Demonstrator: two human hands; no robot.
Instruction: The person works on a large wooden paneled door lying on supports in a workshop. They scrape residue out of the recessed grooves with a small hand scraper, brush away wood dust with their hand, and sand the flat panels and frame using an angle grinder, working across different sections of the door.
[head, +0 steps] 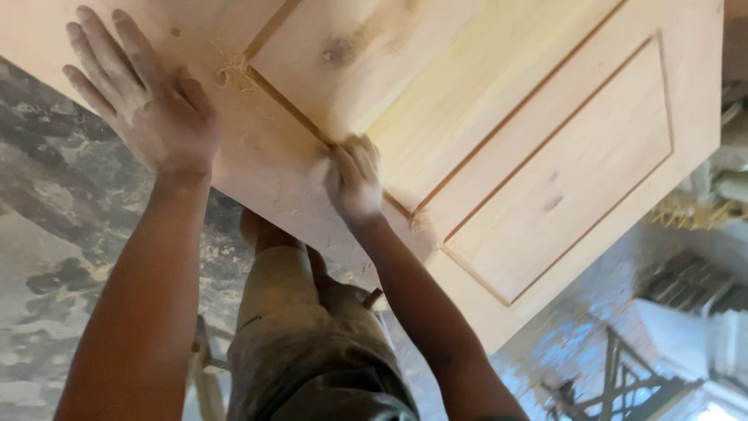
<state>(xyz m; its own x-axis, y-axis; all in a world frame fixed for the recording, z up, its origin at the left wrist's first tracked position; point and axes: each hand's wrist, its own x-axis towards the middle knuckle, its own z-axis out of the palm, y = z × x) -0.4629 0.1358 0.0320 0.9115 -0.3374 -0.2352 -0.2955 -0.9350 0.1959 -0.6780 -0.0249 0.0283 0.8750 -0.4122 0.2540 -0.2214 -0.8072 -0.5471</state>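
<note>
**Panelled door worked by hand along its groove**

A pale, unfinished wooden door with recessed rectangular panels [499,156] is seen from above, lying flat and filling the upper part of the view. The left hand [148,101] is laid flat on the door's outer frame, fingers spread and apart, gripping nothing. The right hand [352,181] is bunched tight at the dark groove [288,105] bordering the nearer panel; something small, possibly a scrap of abrasive paper, appears to be pinched between its fingers, though it cannot be made out. A small tuft of curled wood shavings [234,72] is gathered near the groove's corner, and both hands are coated in fine dust. Below the door, khaki trousers [312,343] and a mottled, dust-strewn floor [47,257] are visible. A slip is judged possible: fingertips pressed hard into the narrow channel could be scraped or splintered, and uneven pressure could round the groove's crisp edge.
</note>
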